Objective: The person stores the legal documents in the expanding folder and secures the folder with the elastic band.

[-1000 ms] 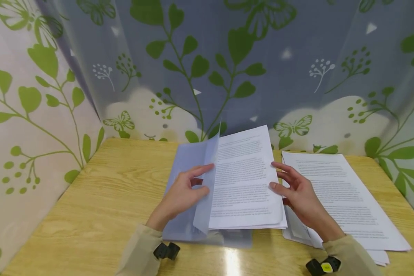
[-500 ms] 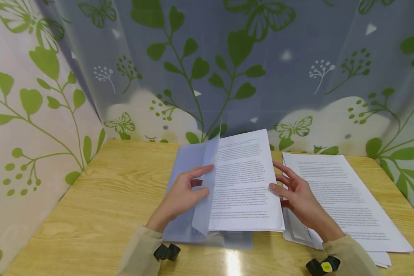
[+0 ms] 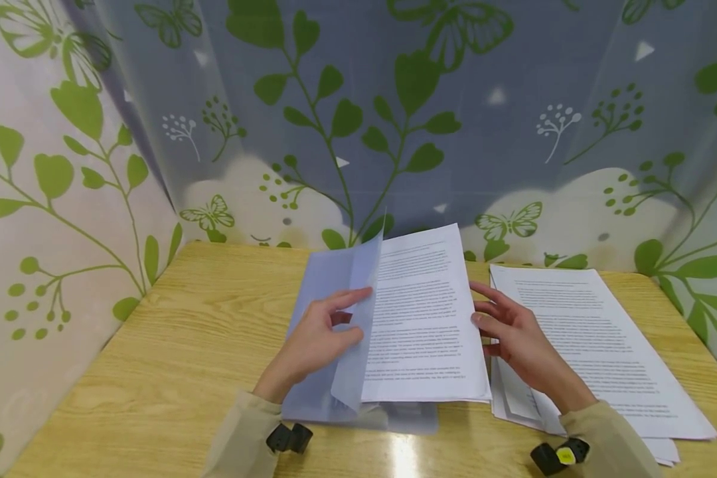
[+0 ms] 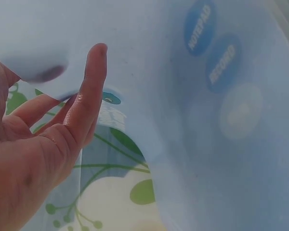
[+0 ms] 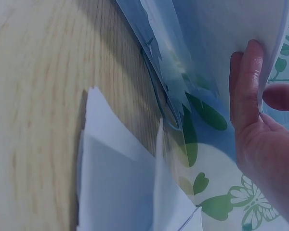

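My left hand (image 3: 319,338) holds the raised cover of a translucent bluish plastic folder (image 3: 313,392), its index finger and thumb along the cover. In the left wrist view, some fingers of that hand show in front of the cover and a fingertip shows blurred through it. Printed white sheets (image 3: 418,318) stand in a stack, tilted, their left edge behind the cover. By the right edge my right hand (image 3: 516,338) pinches this stack, with the thumb on the printed face and fingers behind, as the right wrist view shows.
To the right, a second, looser pile of printed papers (image 3: 597,352) lies on the wooden table (image 3: 173,372), partly under my right forearm. A curtain with a leaf pattern (image 3: 358,119) hangs right behind the table.
The sheets in my right hand have slid slightly left and down, further behind the folder's cover. My right fingers have shifted a little on the stack's edge. The left hand has barely moved.
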{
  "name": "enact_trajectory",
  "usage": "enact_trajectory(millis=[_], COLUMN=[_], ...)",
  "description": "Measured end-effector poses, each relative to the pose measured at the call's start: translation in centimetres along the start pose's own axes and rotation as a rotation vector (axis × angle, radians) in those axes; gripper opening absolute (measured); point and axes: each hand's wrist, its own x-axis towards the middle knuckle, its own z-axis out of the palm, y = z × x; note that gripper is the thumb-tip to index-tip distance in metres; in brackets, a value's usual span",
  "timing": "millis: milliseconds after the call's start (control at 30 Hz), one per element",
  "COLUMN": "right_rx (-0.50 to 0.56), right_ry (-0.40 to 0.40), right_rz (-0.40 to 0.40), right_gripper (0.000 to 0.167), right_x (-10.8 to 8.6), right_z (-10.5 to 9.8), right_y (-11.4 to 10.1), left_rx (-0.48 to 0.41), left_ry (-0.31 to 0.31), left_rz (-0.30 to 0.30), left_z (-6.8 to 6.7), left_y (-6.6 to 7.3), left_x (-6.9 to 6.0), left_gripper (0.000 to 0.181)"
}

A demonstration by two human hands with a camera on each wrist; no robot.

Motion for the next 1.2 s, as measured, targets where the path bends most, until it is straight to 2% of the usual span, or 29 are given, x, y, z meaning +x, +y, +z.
enact_trajectory(millis=[367,600,900,1200], right_rx=[0.053,0.077,0.081,0.073], right_ry=[-0.034,-0.054,-0.074,-0.104], right_rz=[-0.015,-0.016,-0.02,-0.023], right_gripper=[0.065,0.064,0.063,0.064], right_x=[0.5,0.7,0.9,1.5], right_z=[0.5,1.0,1.5,2.1], right_y=[-0.1,-0.2,-0.2,-0.1], left_rx=[0.01,0.022,0.032,0.059], left_ry=[-0.007,0.01,0.018,0.031], left_rz=[0.009,0.009,0.026,0.013], left_z=[-0.2,-0.1,0.1,0.1], left_y=[0.2,0.0,-0.1,0.0], left_x=[-0.1,-0.2,-0.2,-0.2], left_gripper=[0.063,0.063,0.063,0.062])
